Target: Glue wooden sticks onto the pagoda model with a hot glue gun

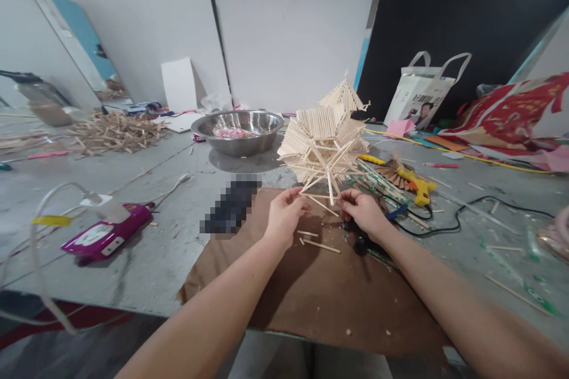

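A model built of thin wooden sticks stands at the far edge of a brown cardboard sheet. My left hand pinches a thin wooden stick that lies across the model's base. My right hand is closed on the other end of the same stick, right below the model. A few loose sticks lie on the cardboard between my wrists.
A steel bowl with pink contents sits behind on the grey table. A yellow glue gun with a black cable lies to the right. A magenta device is at left. A stick pile and a paper bag lie further back.
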Motion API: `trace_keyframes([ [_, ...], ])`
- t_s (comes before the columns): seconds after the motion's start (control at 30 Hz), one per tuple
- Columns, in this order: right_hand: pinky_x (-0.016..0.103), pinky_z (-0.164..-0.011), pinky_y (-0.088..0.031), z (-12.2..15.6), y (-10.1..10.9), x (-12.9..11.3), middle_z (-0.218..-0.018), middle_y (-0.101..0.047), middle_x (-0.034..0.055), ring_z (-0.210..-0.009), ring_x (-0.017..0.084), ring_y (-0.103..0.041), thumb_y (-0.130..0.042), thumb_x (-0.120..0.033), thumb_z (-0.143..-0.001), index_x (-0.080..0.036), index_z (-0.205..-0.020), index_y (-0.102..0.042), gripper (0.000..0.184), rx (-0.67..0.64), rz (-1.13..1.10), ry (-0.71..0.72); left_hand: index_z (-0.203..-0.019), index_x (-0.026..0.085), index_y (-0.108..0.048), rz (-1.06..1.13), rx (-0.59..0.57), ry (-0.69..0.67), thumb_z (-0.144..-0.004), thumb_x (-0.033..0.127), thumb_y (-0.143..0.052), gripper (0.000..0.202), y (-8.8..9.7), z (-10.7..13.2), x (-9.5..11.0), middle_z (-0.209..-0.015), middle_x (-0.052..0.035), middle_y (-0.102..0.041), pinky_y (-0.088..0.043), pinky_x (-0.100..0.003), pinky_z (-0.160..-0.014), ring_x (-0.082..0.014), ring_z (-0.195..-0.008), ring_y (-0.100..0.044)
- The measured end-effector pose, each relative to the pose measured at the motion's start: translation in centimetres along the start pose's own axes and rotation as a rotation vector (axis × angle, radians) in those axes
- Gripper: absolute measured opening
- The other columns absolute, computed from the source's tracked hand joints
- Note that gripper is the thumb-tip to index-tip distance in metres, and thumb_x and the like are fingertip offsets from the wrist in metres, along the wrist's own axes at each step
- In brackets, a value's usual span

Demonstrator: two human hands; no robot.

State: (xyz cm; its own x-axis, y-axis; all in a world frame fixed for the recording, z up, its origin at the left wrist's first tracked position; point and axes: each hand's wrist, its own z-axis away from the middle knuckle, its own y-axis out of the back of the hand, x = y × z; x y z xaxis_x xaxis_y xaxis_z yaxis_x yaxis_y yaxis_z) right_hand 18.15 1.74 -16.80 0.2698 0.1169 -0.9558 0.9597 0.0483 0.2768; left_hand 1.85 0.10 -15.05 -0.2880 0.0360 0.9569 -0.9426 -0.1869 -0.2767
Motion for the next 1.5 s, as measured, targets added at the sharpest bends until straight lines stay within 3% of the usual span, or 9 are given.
trace_keyframes([
  [0.2,0.022,-0.041,-0.032,0.0,-0.1,0.3,-0.049,-0.049,-0.0055,-0.039,0.007,-0.039,-0.056,-0.036,-0.064,-0.017,-0.072,-0.048,0.022,0.008,-0.024,-0.007,-0.082,0.011,-0.059,0.008,-0.061,-0.011,-0.065,0.014,-0.062,0.018,0.6,-0.4,-0.2,-0.065,-0.0022,-0.062,-0.048,-0.019,-0.050,-0.0085,-0.051,-0.058],
  [0.6,0.023,-0.040,-0.031,-0.1,-0.2,0.6,-0.048,-0.049,-0.0049,-0.038,0.007,-0.038,-0.057,-0.039,-0.065,-0.017,-0.072,-0.050,0.024,0.019,-0.025,-0.006,-0.078,0.011,-0.060,-0.112,-0.071,-0.057,-0.066,0.021,-0.062,0.015,0.8,-1.0,-0.8,-0.063,-0.0029,-0.062,-0.049,-0.021,-0.053,-0.0092,-0.053,-0.058],
  [0.83,0.022,-0.041,-0.031,-0.1,-0.1,0.7,-0.045,-0.048,-0.0056,-0.039,0.008,-0.038,-0.056,-0.039,-0.066,-0.017,-0.073,-0.050,0.024,0.009,-0.022,-0.001,-0.077,0.015,-0.065,-0.363,-0.069,-0.218,-0.064,0.024,-0.062,0.016,1.8,-1.7,-0.6,-0.060,-0.0003,-0.062,-0.047,-0.023,-0.057,-0.0133,-0.057,-0.059],
  [1.07,0.022,-0.040,-0.031,-0.1,-0.1,0.7,-0.046,-0.048,-0.0057,-0.038,0.008,-0.038,-0.055,-0.039,-0.066,-0.017,-0.072,-0.049,0.024,0.004,-0.034,0.012,-0.079,0.022,-0.068,-0.839,-0.111,-0.523,-0.064,0.022,-0.061,0.016,3.0,-2.2,0.8,-0.070,-0.0010,-0.068,-0.042,-0.023,-0.066,-0.0161,-0.067,-0.059],
  [1.23,0.022,-0.039,-0.031,-0.2,-0.1,0.7,-0.046,-0.048,-0.0055,-0.038,0.007,-0.038,-0.055,-0.040,-0.065,-0.017,-0.072,-0.050,0.024,0.007,-0.034,0.016,-0.078,0.023,-0.069,-0.915,-0.112,-0.552,-0.067,0.023,-0.059,0.015,3.0,-2.3,0.9,-0.073,-0.0019,-0.069,-0.042,-0.023,-0.066,-0.0164,-0.066,-0.059],
  [1.5,0.023,-0.040,-0.031,-0.3,-0.2,1.1,-0.046,-0.047,-0.0056,-0.039,0.008,-0.038,-0.055,-0.040,-0.066,-0.017,-0.072,-0.050,0.024,0.011,-0.023,0.028,-0.076,0.022,-0.068,-0.965,-0.128,-0.534,-0.068,0.023,-0.058,0.013,2.9,-2.4,1.1,-0.060,0.0007,-0.065,-0.040,-0.020,-0.058,-0.0129,-0.057,-0.056],
])
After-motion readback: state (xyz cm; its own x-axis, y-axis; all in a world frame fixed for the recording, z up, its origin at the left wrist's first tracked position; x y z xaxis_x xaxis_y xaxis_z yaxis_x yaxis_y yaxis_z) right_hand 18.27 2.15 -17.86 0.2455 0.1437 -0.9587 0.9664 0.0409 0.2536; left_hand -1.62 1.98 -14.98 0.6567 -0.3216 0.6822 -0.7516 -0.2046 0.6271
